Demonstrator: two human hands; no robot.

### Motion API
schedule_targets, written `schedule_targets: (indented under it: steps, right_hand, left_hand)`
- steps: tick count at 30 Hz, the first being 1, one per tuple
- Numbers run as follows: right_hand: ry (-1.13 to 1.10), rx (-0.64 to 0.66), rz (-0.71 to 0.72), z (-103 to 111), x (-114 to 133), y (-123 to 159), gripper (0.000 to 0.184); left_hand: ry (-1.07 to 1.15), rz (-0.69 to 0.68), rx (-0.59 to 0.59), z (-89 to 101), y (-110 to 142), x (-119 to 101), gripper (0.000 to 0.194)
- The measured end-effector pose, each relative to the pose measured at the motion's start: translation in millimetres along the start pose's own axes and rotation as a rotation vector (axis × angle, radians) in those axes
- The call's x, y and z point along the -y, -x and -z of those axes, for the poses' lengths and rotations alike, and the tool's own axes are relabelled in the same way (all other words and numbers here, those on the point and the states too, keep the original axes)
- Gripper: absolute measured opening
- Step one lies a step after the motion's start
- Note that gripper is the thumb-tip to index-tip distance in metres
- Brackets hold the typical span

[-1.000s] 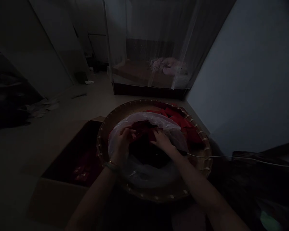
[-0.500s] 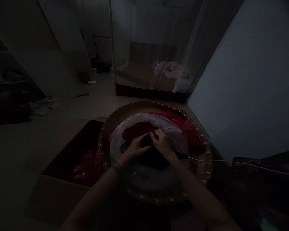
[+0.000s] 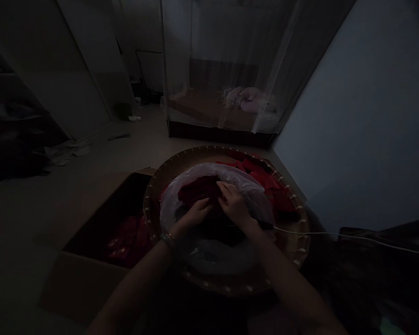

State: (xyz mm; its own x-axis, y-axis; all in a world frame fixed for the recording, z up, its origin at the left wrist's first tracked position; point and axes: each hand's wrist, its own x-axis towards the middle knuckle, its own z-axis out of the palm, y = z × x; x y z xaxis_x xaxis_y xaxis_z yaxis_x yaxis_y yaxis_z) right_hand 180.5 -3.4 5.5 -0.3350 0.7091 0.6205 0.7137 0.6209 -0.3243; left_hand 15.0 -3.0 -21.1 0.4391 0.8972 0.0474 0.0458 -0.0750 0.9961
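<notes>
Both hands work over a clear plastic bag [image 3: 192,174] lying open in a round woven basket [image 3: 167,165]. Between my fingers is a dark red flat piece [image 3: 213,191], its exact kind lost in the dim light. My left hand [image 3: 195,214], with a bracelet on the wrist, pinches its near left side, thumb uppermost. At its right edge, my right hand [image 3: 233,202] has its fingers bent over it. More dark red pieces [image 3: 193,190] lie inside the bag. Beside my right wrist is a dark handle [image 3: 263,224] with a white cord [image 3: 310,232]; its front end is hidden.
Red flat pieces [image 3: 265,179] are heaped at the basket's right rear. A cardboard box [image 3: 87,265] with red packets [image 3: 125,239] stands at left. Behind the basket is a netted bed [image 3: 209,109]; a pale wall [image 3: 370,116] rises at right.
My hands have shifted slightly apart at the red piece. The right fingers have stretched forward over its edge, and the left thumb and fingers have drawn closer together.
</notes>
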Motion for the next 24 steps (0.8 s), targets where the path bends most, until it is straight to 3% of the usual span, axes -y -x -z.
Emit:
schedule_targets:
  steps: [4, 10, 18, 20, 24]
  right_hand:
    - [0.016, -0.021, 0.0, -2, -1, 3, 0.043]
    - [0.021, -0.037, 0.006, -3, -2, 6, 0.042]
    - [0.058, -0.125, -0.062, 10, 6, 4, 0.02]
    - [0.086, -0.123, -0.084, 16, 7, 3, 0.018]
    - [0.061, -0.069, -0.064, 22, 8, 2, 0.019]
  left_hand:
    - [0.096, 0.027, 0.006, -0.6, -1, 1, 0.024]
    - [0.064, 0.04, 0.016, -0.3, -1, 4, 0.025]
    - [-0.106, -0.093, 0.003, -1.4, 3, -8, 0.019]
    - [-0.181, -0.125, -0.068, -1.0, 3, -8, 0.02]
    - [-0.222, -0.107, -0.326, 2.7, -1, -3, 0.023]
